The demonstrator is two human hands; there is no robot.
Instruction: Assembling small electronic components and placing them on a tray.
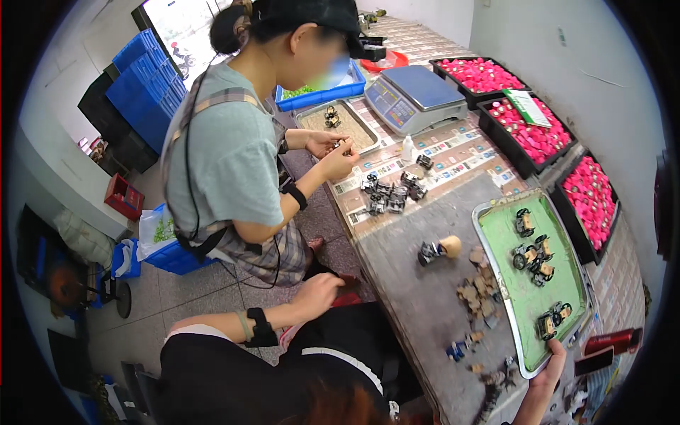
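Note:
My right hand [547, 375] grips the near rim of a metal tray [496, 283] with a green lining, its fingertips beside a small black-and-tan wheeled model [547, 327]. More such models [533, 261] sit farther up the tray. My left hand [317, 296] is over my lap at the table's left side, next to something red [347, 296]. Its fingers look loosely curled, and their undersides are hidden. On the grey table mat [418, 304], left of the tray, lie a dark model with a round tan part [439, 249] and a pile of small tan pieces [480, 292].
A co-worker [227, 142] stands at the table's left, handling a small piece over a shallow tray [365, 131]. Dark models [393, 193] cluster nearby. Beyond are a scale [418, 95] and black crates [524, 166] of pink pieces. A phone [593, 363] lies at the right.

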